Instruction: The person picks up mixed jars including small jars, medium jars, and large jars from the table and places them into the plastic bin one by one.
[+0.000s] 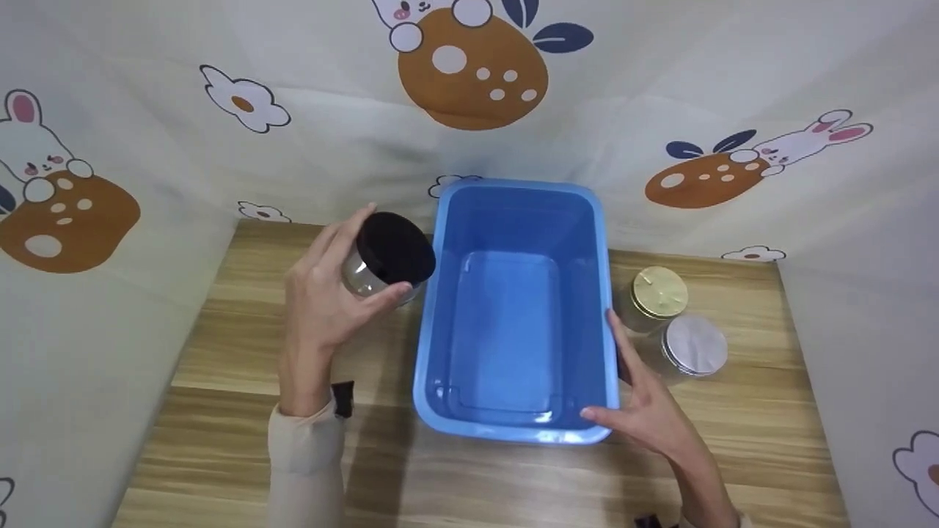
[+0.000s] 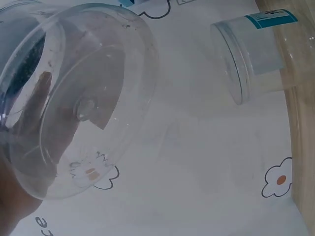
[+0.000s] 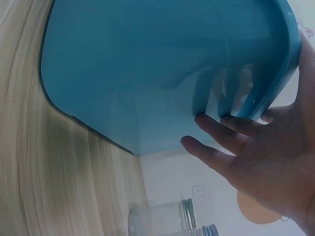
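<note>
The left grip (image 1: 319, 293), a bare hand, is spread part-way and curled around the side of a jar (image 1: 358, 273), thumb on the near side and fingers on the far side. The jar is a wide cylinder with a smooth, transparent wall and a flat, dark lid (image 1: 396, 248). It is positioned just left of the bin, slightly tilted. The left wrist view shows its clear, round base with concentric rings and a small central boss.

The right grip (image 1: 649, 411) holds the right side of the blue bin (image 1: 513, 433): thumb over the rim, fingers extended along the outer wall. The bin is a glossy, rectangular, plastic-looking tub with rounded corners, a rolled rim and sloping walls. It rests on the desk (image 1: 220, 352), a surface with a streaked wood-grain finish.

Right of the bin, two upright clear jars stand close together: one with a gold metallic lid (image 1: 660, 292), one with a matt silver lid (image 1: 695, 345). The left wrist view also shows a transparent cylinder (image 2: 268, 73) with a teal-edged label. Pale, lightly creased sheeting (image 1: 330, 132) printed with rabbits and flowers encloses the desk.
</note>
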The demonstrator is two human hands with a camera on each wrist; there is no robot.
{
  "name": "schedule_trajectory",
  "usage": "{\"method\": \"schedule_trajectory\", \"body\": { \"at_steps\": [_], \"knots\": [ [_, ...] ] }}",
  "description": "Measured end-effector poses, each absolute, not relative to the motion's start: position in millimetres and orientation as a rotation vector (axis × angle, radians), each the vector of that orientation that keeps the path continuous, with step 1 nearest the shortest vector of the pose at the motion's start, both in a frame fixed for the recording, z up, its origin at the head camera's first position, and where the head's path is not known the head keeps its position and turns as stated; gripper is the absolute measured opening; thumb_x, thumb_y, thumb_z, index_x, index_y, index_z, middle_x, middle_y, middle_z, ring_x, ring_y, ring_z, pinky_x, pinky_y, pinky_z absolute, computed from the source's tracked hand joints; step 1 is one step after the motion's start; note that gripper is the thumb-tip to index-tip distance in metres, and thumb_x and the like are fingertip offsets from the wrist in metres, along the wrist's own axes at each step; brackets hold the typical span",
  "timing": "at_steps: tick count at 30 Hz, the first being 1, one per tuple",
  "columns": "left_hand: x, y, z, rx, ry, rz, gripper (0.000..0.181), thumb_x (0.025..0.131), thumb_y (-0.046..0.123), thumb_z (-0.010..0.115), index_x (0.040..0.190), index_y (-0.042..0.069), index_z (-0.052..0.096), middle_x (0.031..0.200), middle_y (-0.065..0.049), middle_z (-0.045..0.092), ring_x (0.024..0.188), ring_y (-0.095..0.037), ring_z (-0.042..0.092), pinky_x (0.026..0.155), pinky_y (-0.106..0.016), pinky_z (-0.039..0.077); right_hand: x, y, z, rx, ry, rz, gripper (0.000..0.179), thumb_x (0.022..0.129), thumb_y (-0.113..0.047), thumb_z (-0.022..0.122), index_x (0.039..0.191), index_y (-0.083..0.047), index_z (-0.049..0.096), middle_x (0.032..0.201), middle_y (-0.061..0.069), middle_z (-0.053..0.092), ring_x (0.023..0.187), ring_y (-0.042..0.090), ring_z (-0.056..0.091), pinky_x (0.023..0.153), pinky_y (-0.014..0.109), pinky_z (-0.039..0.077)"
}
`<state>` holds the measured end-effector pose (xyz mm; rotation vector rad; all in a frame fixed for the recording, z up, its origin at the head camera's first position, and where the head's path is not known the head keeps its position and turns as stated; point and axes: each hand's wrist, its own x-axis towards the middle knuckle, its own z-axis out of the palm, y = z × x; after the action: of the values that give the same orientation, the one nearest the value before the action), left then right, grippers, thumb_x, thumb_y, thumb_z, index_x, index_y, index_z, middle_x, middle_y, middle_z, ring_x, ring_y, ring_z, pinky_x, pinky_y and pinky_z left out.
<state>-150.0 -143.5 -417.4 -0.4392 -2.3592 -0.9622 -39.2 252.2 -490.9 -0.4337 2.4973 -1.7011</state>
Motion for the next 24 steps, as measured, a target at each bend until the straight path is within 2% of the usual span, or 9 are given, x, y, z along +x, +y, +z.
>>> {"method": "schedule_trajectory", "body": {
  "at_steps": [8, 16, 20, 24],
  "knots": [
    [-154.1, -136.4, -409.2, -0.447, -2.387, -0.933, 0.093, 0.066, 0.079, 0.067, 0.145, 0.032, 0.052, 0.117, -0.006, 0.068, 0.095, -0.025, 0.067, 0.070, -0.046, 0.053, -39.3, 253.1, -492.9, -0.512, 2.479, -1.734, 0.122, 0.069, -0.008, 0.088, 0.161, -0.019, 0.008, 0.165, 0.014, 0.014, 0.139, 0.031, 0.040, 0.109, 0.022, 0.035],
    [-162.8, -122.0, -397.2, -0.522, -2.381, -0.953, 0.093, 0.070, 0.083, 0.062, 0.145, 0.029, 0.052, 0.118, -0.004, 0.069, 0.097, -0.024, 0.067, 0.077, -0.045, 0.055, -37.4, 257.0, -492.3, -0.480, 2.426, -1.752, 0.126, 0.067, -0.005, 0.088, 0.161, -0.022, 0.005, 0.166, 0.010, 0.007, 0.143, 0.029, 0.032, 0.111, 0.022, 0.032],
    [-165.7, -115.6, -389.1, -0.555, -2.398, -0.903, 0.092, 0.072, 0.084, 0.058, 0.146, 0.030, 0.051, 0.118, -0.003, 0.069, 0.094, -0.024, 0.068, 0.074, -0.043, 0.055, -37.5, 257.7, -494.1, -0.490, 2.386, -1.800, 0.127, 0.067, -0.013, 0.090, 0.161, -0.020, 0.005, 0.165, 0.014, 0.011, 0.139, 0.033, 0.038, 0.109, 0.024, 0.035],
    [-165.5, -114.9, -384.7, -0.545, -2.415, -0.896, 0.090, 0.073, 0.082, 0.059, 0.147, 0.033, 0.049, 0.120, -0.003, 0.068, 0.097, -0.024, 0.068, 0.075, -0.044, 0.055, -40.1, 257.3, -494.4, -0.512, 2.363, -1.799, 0.126, 0.068, -0.023, 0.091, 0.161, -0.021, 0.006, 0.165, 0.012, 0.008, 0.139, 0.036, 0.037, 0.109, 0.025, 0.035]
  ]
}}
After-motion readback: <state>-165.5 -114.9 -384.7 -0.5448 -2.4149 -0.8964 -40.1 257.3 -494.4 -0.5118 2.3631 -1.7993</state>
